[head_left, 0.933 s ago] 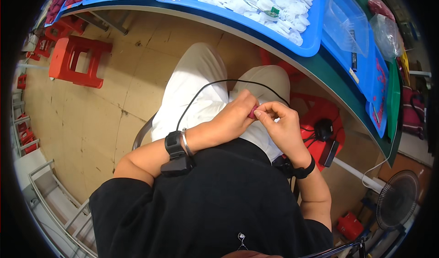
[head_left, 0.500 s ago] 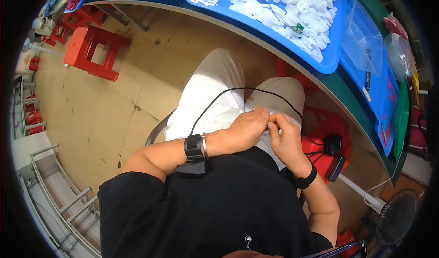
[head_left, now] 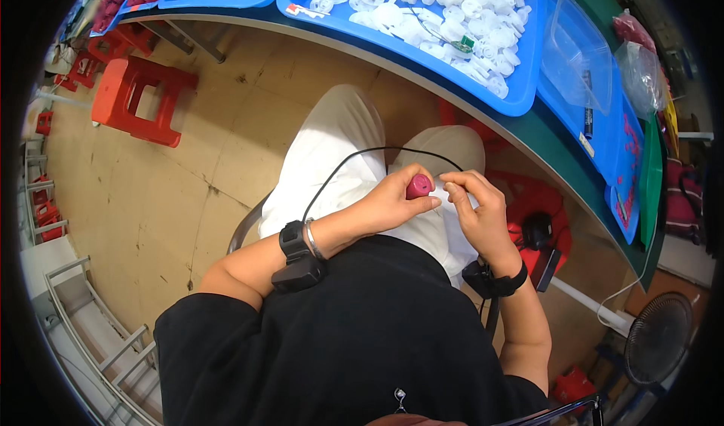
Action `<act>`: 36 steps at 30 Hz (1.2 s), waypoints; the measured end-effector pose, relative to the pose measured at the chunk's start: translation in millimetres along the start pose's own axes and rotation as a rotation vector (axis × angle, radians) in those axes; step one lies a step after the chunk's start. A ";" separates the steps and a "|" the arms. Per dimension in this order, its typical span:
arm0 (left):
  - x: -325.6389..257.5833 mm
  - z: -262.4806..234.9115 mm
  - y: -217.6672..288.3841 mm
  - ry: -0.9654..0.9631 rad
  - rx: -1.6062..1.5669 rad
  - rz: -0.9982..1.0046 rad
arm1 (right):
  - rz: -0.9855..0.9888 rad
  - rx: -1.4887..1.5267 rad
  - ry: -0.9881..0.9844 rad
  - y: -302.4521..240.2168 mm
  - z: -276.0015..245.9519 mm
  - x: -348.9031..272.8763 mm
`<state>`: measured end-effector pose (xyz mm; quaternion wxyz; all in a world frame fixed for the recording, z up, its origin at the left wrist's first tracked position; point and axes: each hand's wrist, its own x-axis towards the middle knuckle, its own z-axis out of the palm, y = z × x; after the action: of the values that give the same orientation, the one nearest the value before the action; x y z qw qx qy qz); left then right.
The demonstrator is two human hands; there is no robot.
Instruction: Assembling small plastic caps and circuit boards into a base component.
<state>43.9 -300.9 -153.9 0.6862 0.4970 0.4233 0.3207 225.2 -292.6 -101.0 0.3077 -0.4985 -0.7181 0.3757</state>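
Item: small rounded magenta plastic cap [head_left: 419, 186], gripped in left hand [head_left: 388, 206] over the lap; right hand [head_left: 475, 211] beside it, fingers pinched on its edge. Fitting step; next calls for fine fingertip alignment.

left hand [head_left: 388, 206] grips pink cap [head_left: 418, 187] | right hand [head_left: 477, 213] touching

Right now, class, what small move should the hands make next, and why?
Probably bring the right hand fingertips onto the small pink piece pinched in the left hand. The hands sit close together over the lap, and the right fingers seem just short of the piece.
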 end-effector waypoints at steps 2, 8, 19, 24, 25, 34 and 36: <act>0.6 -0.3 -1.7 -0.004 -0.067 -0.021 | -0.041 -0.025 -0.002 -0.4 0.5 0.3; -2.7 -2.0 7.6 -0.026 -0.147 -0.009 | -0.249 -0.093 0.024 -6.7 1.8 6.6; 1.1 -134.4 175.9 0.746 0.996 0.611 | -0.463 -0.310 0.290 -52.0 -72.1 15.7; 20.6 -230.1 215.7 0.749 1.682 0.165 | -0.359 -0.325 0.434 -63.2 -102.7 31.2; 20.1 -243.8 218.5 0.682 1.775 0.058 | -0.318 -0.299 0.426 -66.0 -105.1 37.2; 54.7 -210.1 241.9 0.665 1.827 0.418 | -0.414 -0.281 0.183 -83.3 -68.5 104.3; 79.1 -173.7 252.7 0.459 1.665 0.529 | -0.438 -0.367 0.153 -75.0 -58.0 121.4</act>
<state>-82.8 -85.5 40.7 -0.0930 0.8378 0.5168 0.1493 198.1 -180.7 1.3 0.3393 -0.4058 -0.8393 0.1255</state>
